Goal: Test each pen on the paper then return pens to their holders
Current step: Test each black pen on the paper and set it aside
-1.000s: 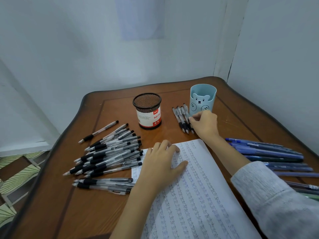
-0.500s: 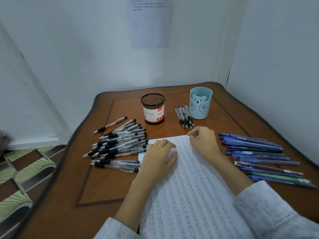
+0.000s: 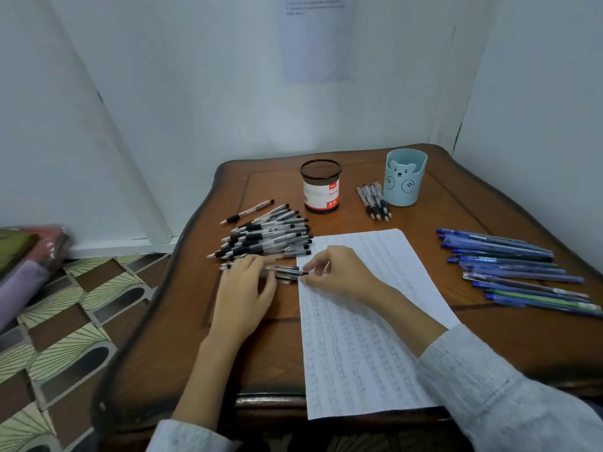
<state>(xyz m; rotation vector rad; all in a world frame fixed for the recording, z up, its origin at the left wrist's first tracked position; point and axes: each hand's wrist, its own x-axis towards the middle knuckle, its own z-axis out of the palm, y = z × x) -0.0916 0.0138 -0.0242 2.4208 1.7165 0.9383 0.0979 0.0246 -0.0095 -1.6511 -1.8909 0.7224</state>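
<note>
Here, slim clear pens beside lined paper on glossy wooden table.

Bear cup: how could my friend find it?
Go to the far edge of the wooden table, by the wall. Two holders stand there; the bear cup is on the right. It's pale blue with a bear face, unlike the black mesh holder.
</note>
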